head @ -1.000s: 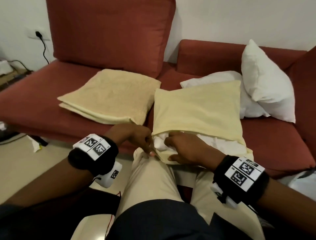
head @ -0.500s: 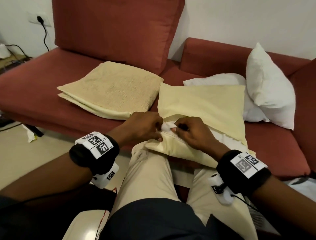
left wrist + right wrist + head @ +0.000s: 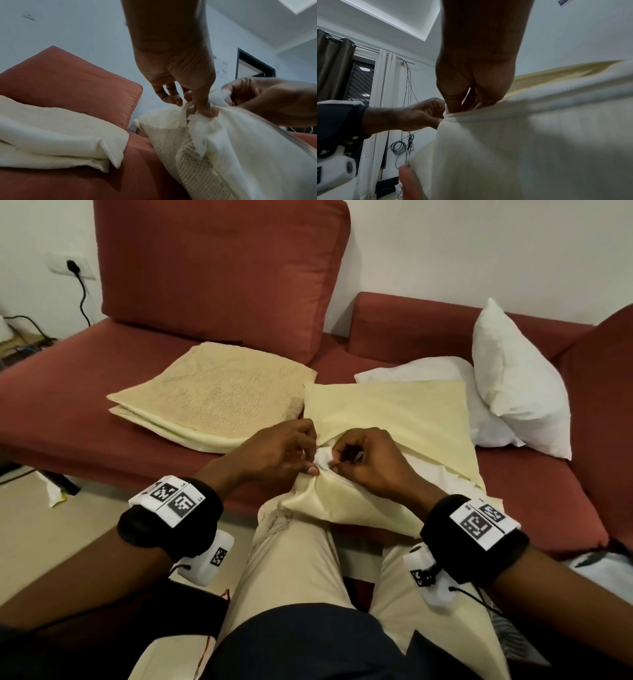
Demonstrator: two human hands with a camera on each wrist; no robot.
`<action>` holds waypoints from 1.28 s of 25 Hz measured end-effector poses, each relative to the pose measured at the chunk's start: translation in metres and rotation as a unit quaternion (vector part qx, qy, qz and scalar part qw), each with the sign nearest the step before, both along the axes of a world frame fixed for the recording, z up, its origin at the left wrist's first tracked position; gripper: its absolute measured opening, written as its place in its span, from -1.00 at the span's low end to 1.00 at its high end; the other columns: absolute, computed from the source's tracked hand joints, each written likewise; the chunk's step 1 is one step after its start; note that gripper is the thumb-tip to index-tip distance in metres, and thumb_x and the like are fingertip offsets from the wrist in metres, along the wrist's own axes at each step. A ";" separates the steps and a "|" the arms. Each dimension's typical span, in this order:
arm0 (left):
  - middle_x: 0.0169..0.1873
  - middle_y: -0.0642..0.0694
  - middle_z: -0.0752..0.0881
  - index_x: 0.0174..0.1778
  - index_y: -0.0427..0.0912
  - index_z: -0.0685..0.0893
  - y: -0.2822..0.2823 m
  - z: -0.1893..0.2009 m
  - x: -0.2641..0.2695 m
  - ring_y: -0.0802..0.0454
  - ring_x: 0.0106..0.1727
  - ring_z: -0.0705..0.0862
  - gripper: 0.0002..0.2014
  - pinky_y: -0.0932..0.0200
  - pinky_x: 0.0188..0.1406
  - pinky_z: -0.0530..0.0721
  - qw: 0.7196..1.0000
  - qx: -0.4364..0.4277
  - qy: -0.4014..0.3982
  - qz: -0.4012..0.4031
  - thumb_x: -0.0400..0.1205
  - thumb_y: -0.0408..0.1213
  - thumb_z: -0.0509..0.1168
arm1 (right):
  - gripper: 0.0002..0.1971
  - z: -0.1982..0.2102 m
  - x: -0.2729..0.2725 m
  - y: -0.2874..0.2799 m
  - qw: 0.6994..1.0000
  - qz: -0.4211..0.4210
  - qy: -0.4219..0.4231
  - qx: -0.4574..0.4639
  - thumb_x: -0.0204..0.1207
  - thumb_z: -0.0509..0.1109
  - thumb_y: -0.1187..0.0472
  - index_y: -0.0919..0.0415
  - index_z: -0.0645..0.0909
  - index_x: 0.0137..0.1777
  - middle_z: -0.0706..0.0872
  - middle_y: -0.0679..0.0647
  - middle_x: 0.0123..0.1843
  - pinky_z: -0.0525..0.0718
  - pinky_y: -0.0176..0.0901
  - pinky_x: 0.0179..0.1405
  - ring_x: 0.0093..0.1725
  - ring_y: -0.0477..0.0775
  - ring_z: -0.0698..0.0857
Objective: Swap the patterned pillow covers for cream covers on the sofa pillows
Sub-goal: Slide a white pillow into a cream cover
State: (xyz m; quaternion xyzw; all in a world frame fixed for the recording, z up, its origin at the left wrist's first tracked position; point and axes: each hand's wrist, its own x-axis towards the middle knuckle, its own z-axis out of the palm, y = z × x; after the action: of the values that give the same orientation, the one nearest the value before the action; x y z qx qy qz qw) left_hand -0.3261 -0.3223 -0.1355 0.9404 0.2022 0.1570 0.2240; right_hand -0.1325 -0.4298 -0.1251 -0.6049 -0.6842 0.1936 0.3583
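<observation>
A pillow in a cream cover [image 3: 387, 419] lies across my knee and the red sofa seat [image 3: 68, 405]. Its near corner is gathered, and a bit of the white pillow insert [image 3: 323, 456] shows at the opening. My left hand [image 3: 291, 451] pinches the cover's edge [image 3: 197, 116] at that corner. My right hand [image 3: 359, 457] pinches the same opening from the right, fingers curled into the fabric [image 3: 471, 112]. A woven beige patch [image 3: 180, 148] shows on the cover's underside. Folded cream covers [image 3: 212, 395] lie to the left on the seat.
Two bare white pillow inserts [image 3: 513, 381] lean at the sofa's right back corner. A big red back cushion [image 3: 219, 272] stands behind the folded covers. A wall socket with a black cable [image 3: 73, 266] is at far left. My beige-trousered knees [image 3: 291, 559] touch the sofa's front.
Both hands lifted the pillow's near corner up off my knee and drew together. The cover's opening, wide with white insert showing a second ago, is now bunched between my fingers.
</observation>
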 end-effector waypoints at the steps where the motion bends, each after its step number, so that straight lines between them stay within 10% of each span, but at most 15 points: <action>1: -0.11 0.16 0.54 -0.26 -0.01 0.70 0.002 0.001 -0.003 0.14 -0.12 0.59 -0.80 -0.11 -0.21 0.66 1.000 -0.008 -0.015 0.000 0.47 0.04 0.46 | -0.89 0.001 -0.003 0.001 0.999 0.030 0.002 -0.017 0.36 0.55 0.43 0.21 0.78 -0.25 0.79 -0.01 -0.27 0.61 -0.39 -0.27 -0.32 -0.13 0.70; 7: -0.09 0.28 0.50 -0.25 0.01 0.69 0.005 0.004 -0.016 0.24 0.00 0.52 -0.83 0.31 -0.19 0.54 0.999 0.007 -0.007 -0.037 0.50 -0.01 0.49 | -0.72 0.001 -0.003 0.020 0.960 0.143 -0.027 -0.239 0.33 0.40 0.60 0.19 0.70 -0.26 0.70 -0.04 -0.41 0.55 -0.38 -0.40 -0.43 -0.09 0.60; 17: -0.20 0.15 0.61 -0.29 0.03 0.55 0.012 0.013 -0.024 0.16 -0.20 0.57 -0.62 0.14 -0.33 0.50 0.989 0.105 0.071 0.075 0.52 0.29 0.27 | -0.85 -0.008 0.004 0.046 0.959 0.010 0.114 -0.257 0.37 0.53 0.56 0.37 0.71 -0.13 0.70 0.25 -0.42 0.62 -0.28 -0.59 -0.59 -0.03 0.63; 21: -0.39 0.05 0.72 -0.39 -0.10 0.61 0.006 -0.008 -0.015 0.04 -0.31 0.67 -0.40 0.09 -0.33 0.58 0.921 0.042 0.377 0.091 0.39 0.47 0.27 | -0.84 -0.009 0.002 0.042 0.958 0.017 0.156 -0.240 0.40 0.54 0.53 0.29 0.69 -0.23 0.69 0.30 -0.39 0.64 -0.24 -0.59 -0.55 0.09 0.65; 25: -0.53 0.12 0.71 -0.45 -0.10 0.70 0.010 -0.003 -0.018 0.21 -0.46 0.65 -0.62 0.23 -0.35 0.57 0.964 -0.092 0.248 0.015 0.64 0.01 0.32 | -0.82 -0.011 -0.011 0.038 0.943 0.029 0.227 -0.242 0.44 0.41 0.59 0.46 0.75 -0.01 0.75 0.34 -0.21 0.81 -0.12 -0.29 -0.35 0.12 0.75; 27: -0.53 0.11 0.70 -0.49 -0.08 0.67 0.012 0.005 -0.019 0.26 -0.47 0.61 -0.56 0.22 -0.41 0.47 0.972 -0.059 0.227 0.022 0.55 0.18 0.31 | -0.75 -0.019 -0.020 0.038 0.935 0.056 0.230 -0.263 0.50 0.29 0.60 0.47 0.74 0.07 0.76 0.37 -0.09 0.81 0.00 0.00 -0.18 0.18 0.75; 30: -0.55 0.09 0.73 -0.48 -0.10 0.73 0.004 -0.004 -0.018 0.15 -0.45 0.71 -0.31 0.23 -0.42 0.53 0.910 -0.006 0.404 0.087 0.20 0.56 0.27 | -0.81 -0.022 -0.023 0.038 0.955 0.074 0.153 -0.241 0.54 0.34 0.56 0.47 0.73 0.08 0.78 0.34 -0.10 0.74 0.17 0.11 -0.14 0.22 0.74; 32: -0.52 0.06 0.77 -0.42 -0.12 0.76 0.001 -0.015 -0.014 0.10 -0.44 0.74 -0.41 0.18 -0.31 0.69 0.890 -0.046 0.443 0.093 0.35 0.43 0.34 | -0.81 -0.021 -0.017 0.039 0.965 0.070 0.127 -0.221 0.47 0.47 0.51 0.48 0.74 0.07 0.79 0.42 -0.08 0.74 0.17 0.06 -0.17 0.19 0.75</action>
State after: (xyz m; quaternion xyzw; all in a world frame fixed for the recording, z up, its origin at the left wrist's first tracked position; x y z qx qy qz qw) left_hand -0.3402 -0.3211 -0.1510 0.8776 0.3742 -0.2655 0.1388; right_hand -0.1492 -0.3905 -0.1464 -0.5901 -0.6143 0.4393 0.2853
